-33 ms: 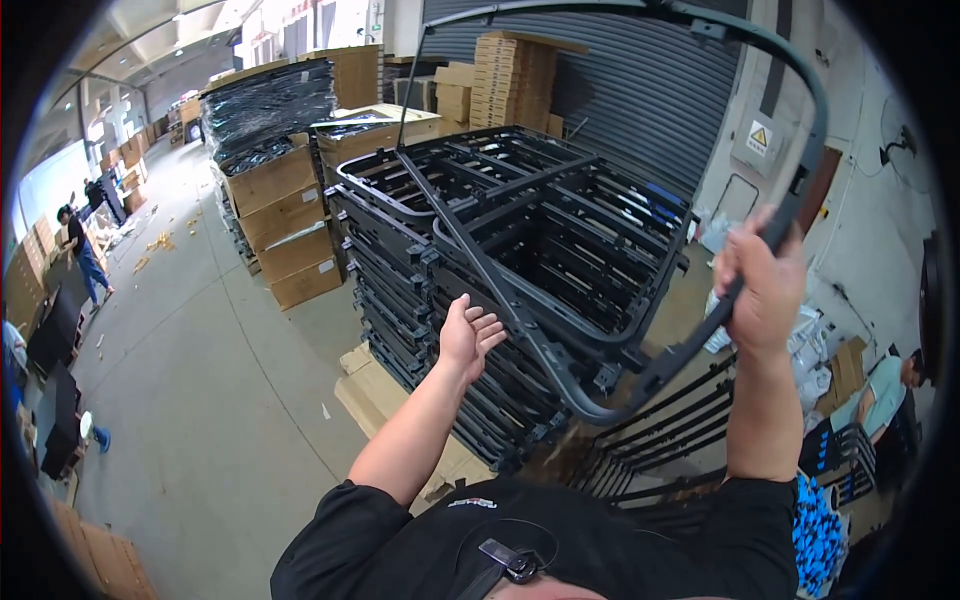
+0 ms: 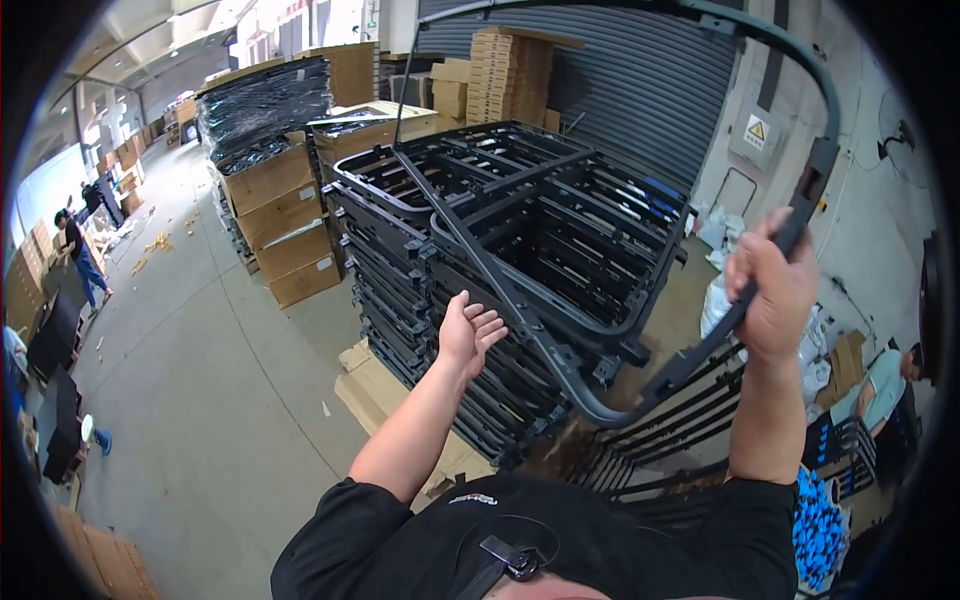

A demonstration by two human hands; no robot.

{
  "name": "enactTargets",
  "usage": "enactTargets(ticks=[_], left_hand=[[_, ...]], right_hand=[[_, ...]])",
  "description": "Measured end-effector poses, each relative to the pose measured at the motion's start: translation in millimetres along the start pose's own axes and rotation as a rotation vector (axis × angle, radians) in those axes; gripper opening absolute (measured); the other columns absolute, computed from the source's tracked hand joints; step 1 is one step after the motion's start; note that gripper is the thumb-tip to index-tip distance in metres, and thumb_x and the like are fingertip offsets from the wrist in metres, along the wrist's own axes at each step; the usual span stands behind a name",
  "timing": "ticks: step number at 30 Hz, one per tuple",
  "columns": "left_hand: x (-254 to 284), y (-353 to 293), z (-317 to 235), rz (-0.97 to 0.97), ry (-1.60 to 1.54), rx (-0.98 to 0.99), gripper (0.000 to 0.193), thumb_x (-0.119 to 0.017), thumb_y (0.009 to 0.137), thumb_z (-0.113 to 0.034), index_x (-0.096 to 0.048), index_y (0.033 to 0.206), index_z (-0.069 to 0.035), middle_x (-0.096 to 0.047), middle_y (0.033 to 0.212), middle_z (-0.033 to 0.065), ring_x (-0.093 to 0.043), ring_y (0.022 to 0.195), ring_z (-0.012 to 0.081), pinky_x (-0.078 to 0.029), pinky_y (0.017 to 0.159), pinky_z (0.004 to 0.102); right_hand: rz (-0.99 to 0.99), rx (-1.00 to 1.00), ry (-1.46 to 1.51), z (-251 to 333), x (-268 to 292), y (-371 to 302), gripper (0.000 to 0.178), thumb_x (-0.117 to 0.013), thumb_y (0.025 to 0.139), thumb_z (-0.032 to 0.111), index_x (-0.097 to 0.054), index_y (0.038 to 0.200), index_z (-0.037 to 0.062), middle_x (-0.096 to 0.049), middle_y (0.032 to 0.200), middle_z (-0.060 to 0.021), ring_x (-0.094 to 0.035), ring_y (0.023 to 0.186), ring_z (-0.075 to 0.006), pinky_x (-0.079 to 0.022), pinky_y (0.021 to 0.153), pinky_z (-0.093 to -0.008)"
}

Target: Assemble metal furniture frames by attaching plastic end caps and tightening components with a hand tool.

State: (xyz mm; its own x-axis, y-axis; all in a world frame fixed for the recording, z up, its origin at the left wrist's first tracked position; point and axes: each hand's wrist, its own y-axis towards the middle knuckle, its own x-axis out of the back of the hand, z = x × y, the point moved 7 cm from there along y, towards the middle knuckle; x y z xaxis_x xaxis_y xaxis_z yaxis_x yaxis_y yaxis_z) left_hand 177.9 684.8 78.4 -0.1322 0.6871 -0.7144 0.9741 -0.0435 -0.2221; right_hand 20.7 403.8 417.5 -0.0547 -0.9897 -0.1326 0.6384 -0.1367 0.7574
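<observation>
My right hand [image 2: 775, 300] is closed around the side bar of a large black rectangular metal frame [image 2: 687, 366] with rounded corners. The frame is held up at a tilt; its far side rises toward the top of the view. Below and behind it stands a tall stack of similar black metal frames [image 2: 390, 285] with crossbars. My left hand [image 2: 472, 335] is open, palm up with fingers stretched out, beside the stack and left of the held frame's lower bar. It grips nothing.
Brown cartons [image 2: 290, 235] and a film-wrapped pile [image 2: 265, 110] stand beyond the stack at left. Flattened cardboard [image 2: 360, 395] lies under the stack. More black metal racks [image 2: 640, 465] and blue parts [image 2: 818, 530] are at lower right. One person [image 2: 75, 250] stands far left, another [image 2: 880, 390] is at right.
My right hand has moved slightly to the right, and the held frame has shifted and tilted with it. My left hand has stayed in place.
</observation>
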Motion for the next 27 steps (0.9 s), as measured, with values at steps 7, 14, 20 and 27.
enactTargets(ticks=[7, 14, 20, 27], left_hand=[[-51, -19, 33, 0.297, -0.259, 0.136, 0.080, -0.048, 0.100, -0.050, -0.036, 0.144, 0.016, -0.050, 0.140, 0.0352, -0.052, 0.132, 0.0442, -0.040, 0.115, 0.0562], [-109, -131, 108, 0.053, -0.256, 0.064, 0.025, -0.063, 0.096, -0.026, -0.045, 0.089, -0.009, -0.050, 0.080, 0.0058, -0.051, 0.067, 0.0180, -0.049, 0.059, 0.0384], [-170, -243, 190, 0.237, -0.097, 0.074, 0.017, -0.056, 0.095, -0.006, -0.048, 0.080, -0.004, -0.049, 0.075, 0.0055, -0.051, 0.066, 0.0177, -0.050, 0.057, 0.0372], [-269, -307, 248, 0.488, 0.032, 0.169, 0.019, -0.055, 0.091, -0.004, -0.047, 0.074, 0.000, -0.051, 0.068, 0.0092, -0.054, 0.058, 0.0207, -0.050, 0.054, 0.0378]], right_hand=[[0.032, -0.016, 0.037, 92, 64, -74, 0.025, -0.060, 0.087, -0.003, -0.042, 0.102, 0.0057, -0.042, 0.072, -0.0014, -0.044, 0.051, -0.0105, -0.040, 0.042, -0.0236], [-0.226, 0.009, -0.137, 218, 152, -174, 0.028, -0.058, 0.081, -0.003, -0.035, 0.096, 0.0068, -0.038, 0.070, -0.0019, -0.039, 0.048, -0.0101, -0.038, 0.043, -0.0212], [-0.241, 0.149, -0.373, 345, 216, -309, 0.028, -0.059, 0.084, -0.001, -0.037, 0.099, 0.0071, -0.044, 0.074, -0.0032, -0.040, 0.048, -0.0083, -0.038, 0.043, -0.0186], [-0.398, 0.290, -0.605, 444, 202, -402, 0.021, -0.055, 0.086, 0.001, -0.039, 0.099, 0.0062, -0.043, 0.075, -0.0041, -0.041, 0.057, -0.0100, -0.040, 0.054, -0.0210]])
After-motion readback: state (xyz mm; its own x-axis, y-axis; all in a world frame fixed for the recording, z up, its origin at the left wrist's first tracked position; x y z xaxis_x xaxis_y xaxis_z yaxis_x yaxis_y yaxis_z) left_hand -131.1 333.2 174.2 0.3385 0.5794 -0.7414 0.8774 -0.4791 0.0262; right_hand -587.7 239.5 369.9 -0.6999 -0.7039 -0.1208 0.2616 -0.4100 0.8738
